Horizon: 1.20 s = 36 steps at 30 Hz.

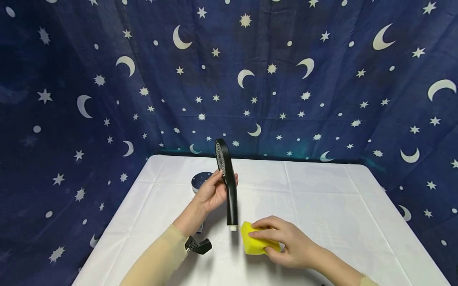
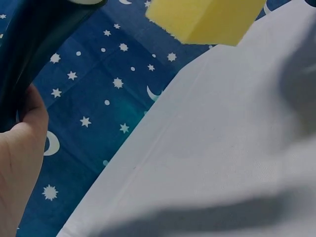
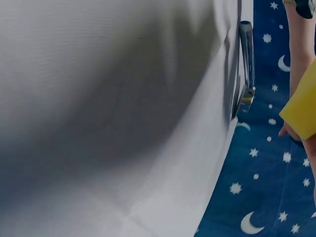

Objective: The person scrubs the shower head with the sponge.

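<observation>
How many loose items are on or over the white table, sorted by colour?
Black: 1, the shower head held upright by the left hand.
Yellow: 1, the sponge under the right hand.
Silver: 1, the round shower head lying behind the left hand.
Total: 3.

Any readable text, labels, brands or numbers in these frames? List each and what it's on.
None: no words, numbers or logos are readable in any view.
Black shower head, held by the left hand: no marking visible.
Yellow sponge, under the right hand: plain.
Chrome shower head behind: nothing legible.
White tablecloth: plain.
Blue backdrop: only printed stars, moons and dots, no lettering.
</observation>
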Tool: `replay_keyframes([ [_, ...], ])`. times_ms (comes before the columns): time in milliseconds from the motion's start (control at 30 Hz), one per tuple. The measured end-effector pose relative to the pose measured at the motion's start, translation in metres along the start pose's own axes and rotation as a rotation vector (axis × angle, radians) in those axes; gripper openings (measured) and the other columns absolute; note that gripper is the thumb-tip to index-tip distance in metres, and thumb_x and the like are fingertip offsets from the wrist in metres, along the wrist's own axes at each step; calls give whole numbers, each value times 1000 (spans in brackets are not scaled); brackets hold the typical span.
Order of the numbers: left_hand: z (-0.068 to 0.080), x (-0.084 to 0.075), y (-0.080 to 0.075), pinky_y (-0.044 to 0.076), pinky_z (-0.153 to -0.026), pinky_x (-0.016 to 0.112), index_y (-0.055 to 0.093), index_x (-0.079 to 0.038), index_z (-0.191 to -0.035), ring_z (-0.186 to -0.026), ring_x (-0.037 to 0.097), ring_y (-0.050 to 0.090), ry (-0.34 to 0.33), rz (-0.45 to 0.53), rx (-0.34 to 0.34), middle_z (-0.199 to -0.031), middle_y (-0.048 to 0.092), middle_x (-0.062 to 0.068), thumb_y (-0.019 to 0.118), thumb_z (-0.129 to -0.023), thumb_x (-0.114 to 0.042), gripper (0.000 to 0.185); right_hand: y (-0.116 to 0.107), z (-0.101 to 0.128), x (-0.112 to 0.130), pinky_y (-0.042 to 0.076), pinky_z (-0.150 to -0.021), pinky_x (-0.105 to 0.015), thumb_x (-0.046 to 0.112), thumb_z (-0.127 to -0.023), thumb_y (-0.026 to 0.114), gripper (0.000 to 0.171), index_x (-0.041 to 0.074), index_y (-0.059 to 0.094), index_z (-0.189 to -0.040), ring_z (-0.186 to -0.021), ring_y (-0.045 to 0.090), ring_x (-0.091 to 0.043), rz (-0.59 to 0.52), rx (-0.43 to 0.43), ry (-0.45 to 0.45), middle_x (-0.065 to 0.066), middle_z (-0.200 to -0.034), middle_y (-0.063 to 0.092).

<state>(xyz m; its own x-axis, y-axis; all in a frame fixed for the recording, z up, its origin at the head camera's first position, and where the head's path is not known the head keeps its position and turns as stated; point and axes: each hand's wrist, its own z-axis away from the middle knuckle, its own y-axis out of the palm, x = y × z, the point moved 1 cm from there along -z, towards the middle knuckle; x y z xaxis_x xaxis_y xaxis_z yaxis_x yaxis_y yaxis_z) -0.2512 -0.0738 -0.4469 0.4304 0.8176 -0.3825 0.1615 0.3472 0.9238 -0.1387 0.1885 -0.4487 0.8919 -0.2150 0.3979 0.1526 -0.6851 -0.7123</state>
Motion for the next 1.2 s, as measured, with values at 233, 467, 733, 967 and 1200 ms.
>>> replay_keyframes([
  [233, 10, 3, -2, 54, -94, 35, 38, -32, -139, -102, 25, 61, -77, 36, -47, -115, 54, 10, 30, -114, -21, 28, -10, 17, -11, 52, -94, -22, -8, -76, 75, 61, 15, 69, -132, -114, 63, -21, -39, -100, 122, -6, -130, 63],
  [467, 21, 10, -2, 55, -88, 28, 43, -24, -126, -91, 22, 64, -97, -51, -23, -102, 60, 10, 56, -102, -48, 36, -12, 28, -29, 48, -97, -17, -18, -78, 71, 57, 8, 70, -128, -119, 60, -20, -143, -192, 287, -10, -129, 63],
  [733, 27, 16, -2, 55, -82, 25, 51, -27, -107, -99, 21, 58, 6, -142, -78, -113, 51, 15, 86, -84, -28, 41, -12, 30, -34, 51, -96, -22, -16, -83, 69, 56, 12, 69, -132, -120, 59, -19, -181, -182, 337, -7, -131, 62],
  [967, 26, 16, 4, 53, -79, 23, 44, -17, -123, -105, 21, 54, 30, -212, -113, -125, 44, 19, 74, -95, -37, 46, -14, 30, -36, 51, -97, -22, -16, -84, 68, 56, 14, 70, -131, -120, 60, -19, -193, -193, 367, -4, -131, 62],
  [1200, 27, 17, 13, 53, -83, 27, 39, -15, -136, -121, 27, 55, 51, -342, -150, -108, 53, 12, 44, -102, -57, 55, -15, 28, -40, 49, -98, -21, -14, -86, 68, 54, 15, 70, -131, -121, 59, -18, -181, -198, 393, -2, -132, 63],
])
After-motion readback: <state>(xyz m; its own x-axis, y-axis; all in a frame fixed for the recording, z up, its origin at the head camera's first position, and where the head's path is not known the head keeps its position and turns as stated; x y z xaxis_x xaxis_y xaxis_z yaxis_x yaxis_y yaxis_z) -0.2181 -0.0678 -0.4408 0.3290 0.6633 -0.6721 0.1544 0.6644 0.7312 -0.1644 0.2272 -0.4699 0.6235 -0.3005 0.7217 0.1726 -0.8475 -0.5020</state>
